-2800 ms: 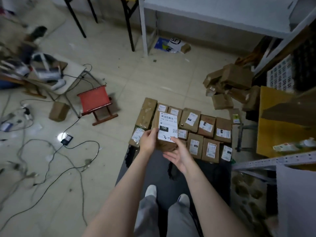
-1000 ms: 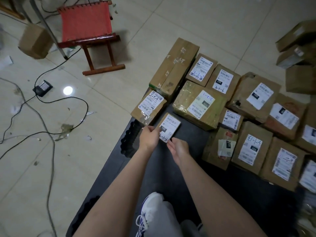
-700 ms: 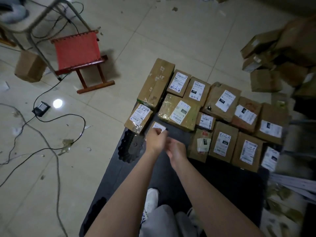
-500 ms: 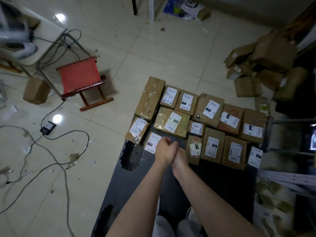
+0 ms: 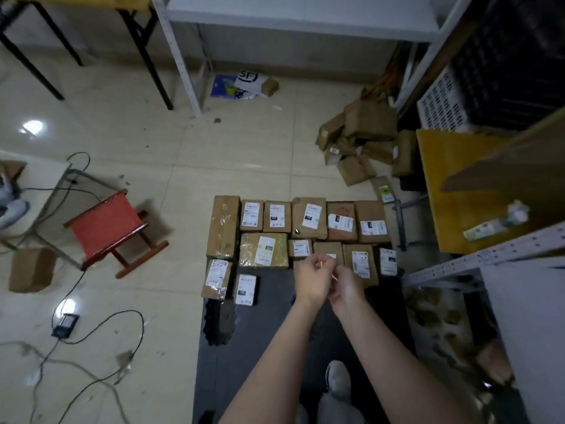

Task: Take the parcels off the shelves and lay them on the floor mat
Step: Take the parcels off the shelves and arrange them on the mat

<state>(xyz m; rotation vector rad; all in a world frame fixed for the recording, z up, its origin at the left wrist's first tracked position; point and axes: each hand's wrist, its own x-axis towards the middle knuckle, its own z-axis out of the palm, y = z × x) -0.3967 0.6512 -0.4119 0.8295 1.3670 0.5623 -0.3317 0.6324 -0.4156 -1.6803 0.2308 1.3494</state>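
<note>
While left hand (image 5: 315,278) meets right hand (image 5: 347,284) (blurred) | small parcel (image 5: 245,289) on mat (image 5: 269,347)

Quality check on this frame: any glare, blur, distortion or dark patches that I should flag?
Head view: dim overall, with bright glare spots on the floor at left. Head view: the left hand and right hand are motion-blurred, so their grip is unclear. Head view: the wide angle bends the shelf post. Labels on the parcels are too soft to read, and the mat is nearly black.
</note>
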